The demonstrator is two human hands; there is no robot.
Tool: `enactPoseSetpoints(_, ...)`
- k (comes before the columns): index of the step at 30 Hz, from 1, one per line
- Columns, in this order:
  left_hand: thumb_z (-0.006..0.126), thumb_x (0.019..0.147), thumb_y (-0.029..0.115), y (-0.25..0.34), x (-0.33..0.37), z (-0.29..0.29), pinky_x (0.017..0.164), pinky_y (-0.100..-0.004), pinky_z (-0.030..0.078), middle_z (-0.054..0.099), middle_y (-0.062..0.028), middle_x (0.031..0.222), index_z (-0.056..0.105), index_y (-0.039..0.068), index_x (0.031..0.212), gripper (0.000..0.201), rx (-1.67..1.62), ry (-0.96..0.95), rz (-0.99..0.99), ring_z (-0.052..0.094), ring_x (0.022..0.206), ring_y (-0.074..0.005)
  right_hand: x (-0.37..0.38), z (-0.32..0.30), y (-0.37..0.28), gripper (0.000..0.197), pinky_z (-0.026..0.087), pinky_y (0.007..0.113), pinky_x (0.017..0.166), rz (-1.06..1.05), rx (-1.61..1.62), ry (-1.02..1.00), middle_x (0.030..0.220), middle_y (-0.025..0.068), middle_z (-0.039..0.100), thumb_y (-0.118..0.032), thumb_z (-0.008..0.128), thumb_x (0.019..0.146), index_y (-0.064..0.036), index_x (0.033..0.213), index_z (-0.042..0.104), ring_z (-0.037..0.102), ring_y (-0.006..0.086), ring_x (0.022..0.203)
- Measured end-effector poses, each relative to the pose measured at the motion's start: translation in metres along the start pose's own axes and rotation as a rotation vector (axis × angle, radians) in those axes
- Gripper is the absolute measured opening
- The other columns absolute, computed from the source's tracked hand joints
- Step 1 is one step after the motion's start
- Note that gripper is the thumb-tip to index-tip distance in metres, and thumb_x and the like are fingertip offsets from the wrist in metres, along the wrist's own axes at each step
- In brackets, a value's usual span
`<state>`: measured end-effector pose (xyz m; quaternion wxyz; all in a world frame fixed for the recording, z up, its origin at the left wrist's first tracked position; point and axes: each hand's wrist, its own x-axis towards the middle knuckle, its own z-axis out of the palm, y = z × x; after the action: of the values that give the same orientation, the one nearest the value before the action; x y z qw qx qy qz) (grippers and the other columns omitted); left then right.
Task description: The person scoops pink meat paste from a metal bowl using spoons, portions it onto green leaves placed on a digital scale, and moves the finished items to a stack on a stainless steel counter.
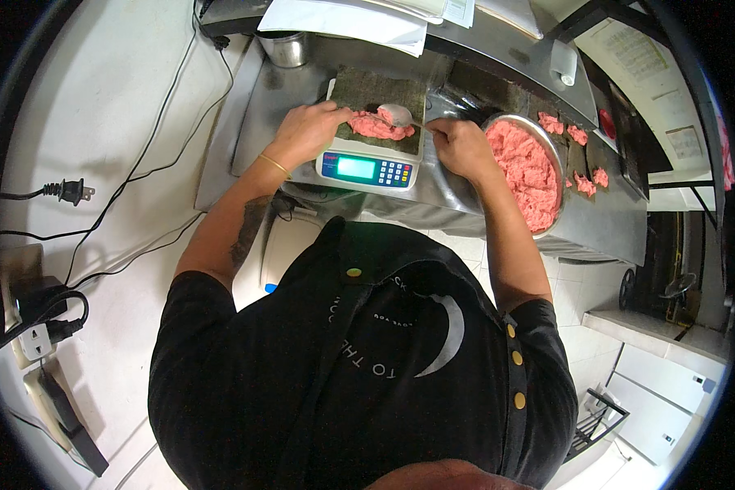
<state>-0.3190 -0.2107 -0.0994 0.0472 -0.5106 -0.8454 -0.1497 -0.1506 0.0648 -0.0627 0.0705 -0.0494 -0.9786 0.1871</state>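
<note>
Head view: your right grip (463,149) pinches a spoon (395,115); your left grip's (309,135) closure is unclear. Pink minced meat (371,126) partly covers the seaweed sheet (377,86), its far side bare.

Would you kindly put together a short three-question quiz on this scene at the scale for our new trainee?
1. Multiple choice: What does the person's right hand hold? A) tongs; B) a metal spoon; C) a knife.
2. True or false: The dark green sheet lies on the scale, with pink mince on top of it.
3. Fill in the blank: Seen from the person's side, the large metal bowl is to the ____ of the scale.

Key: 1. B; 2. True; 3. right.
</note>
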Motion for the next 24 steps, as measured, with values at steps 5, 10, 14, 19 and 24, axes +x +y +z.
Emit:
enactPoseSetpoints(5, 0.058, 0.094, 0.012, 0.011, 0.014, -0.028, 0.077, -0.0486, 0.06, 0.071, -0.0116, 0.101, 0.073, 0.018, 0.124, 0.034, 0.059, -0.034, 0.0, 0.072, 0.088, -0.0369, -0.003, 0.002, 0.005, 0.026, 0.058, 0.05, 0.083, 0.004, -0.032, 0.045, 0.096, 0.0238, 0.074, -0.016, 0.061, 0.091, -0.0121, 0.109, 0.08, 0.072, 0.0422, 0.09)
enactPoseSetpoints(10, 0.059, 0.097, 0.013, 0.004, 0.022, -0.038, 0.076, -0.0476, 0.06, 0.071, -0.012, 0.1, 0.073, 0.017, 0.123, 0.03, -0.009, 0.113, 0.037, 0.072, 0.087, -0.0371, -0.005, -0.001, 0.009, 0.026, 0.058, 0.051, 0.082, 0.052, -0.012, 0.094, 0.095, 0.0243, 0.074, -0.017, 0.061, 0.091, -0.0141, 0.109, 0.08, 0.073, 0.0421, 0.089)
enactPoseSetpoints(14, 0.061, 0.098, 0.012, 0.011, 0.024, -0.055, 0.078, -0.0473, 0.06, 0.072, -0.0136, 0.102, 0.073, 0.016, 0.124, 0.029, -0.034, 0.081, 0.012, 0.072, 0.089, -0.0371, -0.009, -0.007, 0.011, 0.027, 0.058, 0.05, 0.083, 0.095, 0.097, 0.115, 0.095, 0.0244, 0.074, -0.015, 0.061, 0.091, -0.0132, 0.111, 0.079, 0.073, 0.0423, 0.091)
enactPoseSetpoints(19, 0.06, 0.098, 0.01, 0.015, 0.021, -0.052, 0.08, -0.0468, 0.059, 0.072, -0.0148, 0.104, 0.072, 0.014, 0.126, 0.03, -0.078, 0.102, 0.0, 0.071, 0.092, -0.0373, -0.011, -0.022, 0.007, 0.025, 0.057, 0.044, 0.081, 0.145, 0.176, 0.141, 0.095, 0.0232, 0.075, -0.013, 0.064, 0.094, -0.0081, 0.114, 0.077, 0.075, 0.0368, 0.086)
enactPoseSetpoints(24, 0.059, 0.098, 0.006, 0.018, 0.016, -0.052, 0.079, -0.0455, 0.057, 0.072, -0.0157, 0.103, 0.072, 0.01, 0.126, 0.031, -0.242, 0.223, -0.002, 0.07, 0.091, -0.0377, -0.014, -0.022, 0.017, 0.026, 0.057, 0.043, 0.081, 0.091, 0.11, 0.14, 0.095, 0.0226, 0.075, -0.012, 0.064, 0.094, -0.0053, 0.115, 0.076, 0.075, 0.0368, 0.085)
